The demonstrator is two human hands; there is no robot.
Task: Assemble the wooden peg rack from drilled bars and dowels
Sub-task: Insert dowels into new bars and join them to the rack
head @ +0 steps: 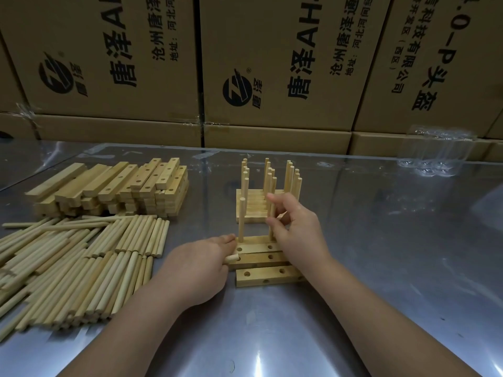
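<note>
Pale bare wood all over, so most likely light, stiff and a bit grippy rather than slick; not fragile as such, but thin enough in the dowels to snap if levered sideways in a hole. Parked at the near middle of the steel counter (381, 268): a row of drilled bars (261, 258) lying flat side by side, two pegs standing in the far one. Right hand (295, 229) pinching the upright dowel (273, 186) about halfway up, thumb against fingers (275, 198), the rest fanned loose. Left hand (201, 265) curled round a spare dowel (232, 259), only the blunt end poking out beside the left end of the bars, forefinger up against the far bar. No hand on the second peg (241, 219). Would grab each dowel mid-length and push straight down, with the bar pinned flat from one end; guessing a snug fit, so no wiggling. Just behind, a finished rack (255, 206) bristling with pegs; over by the left edge, a bar stack (114, 186) and a dowel pile (81, 262). As for writing: cardboard boxes (109, 50) along the far edge, printed sideways with a round black logo, "唐泽AH", "沧州唐泽", "地址:河北河间", and on the right-hand one "科技有限公司", "(西区)" and "头盔". Far right corner, some clear plastic packaging (438, 153), can't tell what.
</note>
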